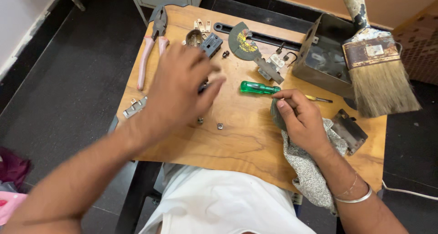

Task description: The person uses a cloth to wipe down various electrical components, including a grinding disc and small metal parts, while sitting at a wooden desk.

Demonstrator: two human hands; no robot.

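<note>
1. The screwdriver (258, 87) has a clear green handle and a thin metal shaft with a yellowish tip. It lies flat on the tabletop (246, 143), its handle just beyond the right fingers.
2. The right hand (301, 120) rests on a speckled grey cloth (310, 170). Its fingers (285, 97) are curled, thumb and forefinger pinched on a fold of the cloth, close to the screwdriver's shaft but not gripping it.
3. The left hand (180, 90) hovers blurred above the tabletop with its fingers spread and loose, holding nothing that can be made out. Something dark sits partly hidden under the fingertips.
4. Beyond the left fingers lie pink-handled pliers (150, 47), a small black block (211, 44) and a round metal cap (194, 37). Two small nuts (220, 125) lie just nearer the body than the fingers.
5. A metal box (321, 56) and a wide worn paintbrush (376, 65) crowd the space beyond the right fingers, and a dark metal plate (349, 130) sits beside the wrist.
6. Open wood lies between the two hands and toward the near edge.
</note>
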